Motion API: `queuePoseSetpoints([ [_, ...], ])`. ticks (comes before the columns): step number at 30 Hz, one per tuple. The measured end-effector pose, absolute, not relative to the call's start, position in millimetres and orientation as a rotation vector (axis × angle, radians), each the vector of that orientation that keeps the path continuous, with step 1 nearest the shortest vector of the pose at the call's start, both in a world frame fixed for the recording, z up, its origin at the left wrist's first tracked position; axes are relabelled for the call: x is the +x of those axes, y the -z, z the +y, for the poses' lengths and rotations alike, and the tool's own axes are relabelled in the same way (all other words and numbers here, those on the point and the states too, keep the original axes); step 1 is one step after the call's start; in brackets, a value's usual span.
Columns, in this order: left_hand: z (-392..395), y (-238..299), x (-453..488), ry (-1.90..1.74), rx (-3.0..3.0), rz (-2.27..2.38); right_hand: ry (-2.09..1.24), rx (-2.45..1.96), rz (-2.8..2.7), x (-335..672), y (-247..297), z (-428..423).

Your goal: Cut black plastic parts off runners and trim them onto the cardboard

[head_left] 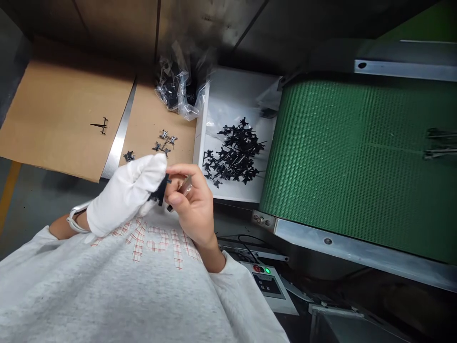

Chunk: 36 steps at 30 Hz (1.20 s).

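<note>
My left hand, in a white glove, is closed on a small black plastic part in front of my chest. Beside it, my bare right hand has its fingers curled around a small flat metal piece, possibly a blade; its lower end is hidden. The thumb and index finger of this hand are close to the black part, and I cannot tell whether they touch it. Just beyond the hands, several black parts on a frame lie on cardboard, near a small black cluster.
A white tray holds a heap of black parts. Behind stands a clear plastic bag with dark contents. Cardboard at left carries a thin black piece. On the right is a green conveyor belt, with a control box below.
</note>
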State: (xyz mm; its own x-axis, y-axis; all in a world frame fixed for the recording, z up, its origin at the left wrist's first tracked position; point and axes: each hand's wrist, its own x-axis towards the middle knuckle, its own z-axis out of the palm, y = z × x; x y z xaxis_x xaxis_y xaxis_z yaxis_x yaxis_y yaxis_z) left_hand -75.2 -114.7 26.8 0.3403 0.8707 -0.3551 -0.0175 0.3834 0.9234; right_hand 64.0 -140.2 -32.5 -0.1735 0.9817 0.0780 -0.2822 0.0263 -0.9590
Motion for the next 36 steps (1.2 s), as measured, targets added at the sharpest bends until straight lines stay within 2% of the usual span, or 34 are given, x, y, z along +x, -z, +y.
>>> queuePoseSetpoints([
  [6, -112.6, -26.0, -72.5, -0.77, 1.049, 1.034, -1.827, -0.733, -1.031, 62.6, 43.1, -130.0],
  [9, -112.5, -25.1, -72.7, -0.797, 1.058, 1.06, -1.921, -0.673, -0.941, 64.5, 46.8, -130.1],
  [18, -108.0, -16.6, -78.4, -0.844, 1.241, 1.24, -1.621, -0.758, -1.039, 65.1, 37.6, -135.6],
  [22, -107.3, -10.8, -83.8, -0.761, 1.07, 1.121, -1.664, -0.789, -0.927, 62.4, 41.1, -135.5],
  [27, -105.5, -7.3, -79.1, -0.86, 0.941, 1.032, -1.827, -0.672, -0.762, 63.0, 42.9, -133.6],
  [36, -103.5, 11.0, -72.4, -1.01, 1.805, 1.17, -1.855, -0.736, -0.714, 64.0, 38.6, -134.1],
])
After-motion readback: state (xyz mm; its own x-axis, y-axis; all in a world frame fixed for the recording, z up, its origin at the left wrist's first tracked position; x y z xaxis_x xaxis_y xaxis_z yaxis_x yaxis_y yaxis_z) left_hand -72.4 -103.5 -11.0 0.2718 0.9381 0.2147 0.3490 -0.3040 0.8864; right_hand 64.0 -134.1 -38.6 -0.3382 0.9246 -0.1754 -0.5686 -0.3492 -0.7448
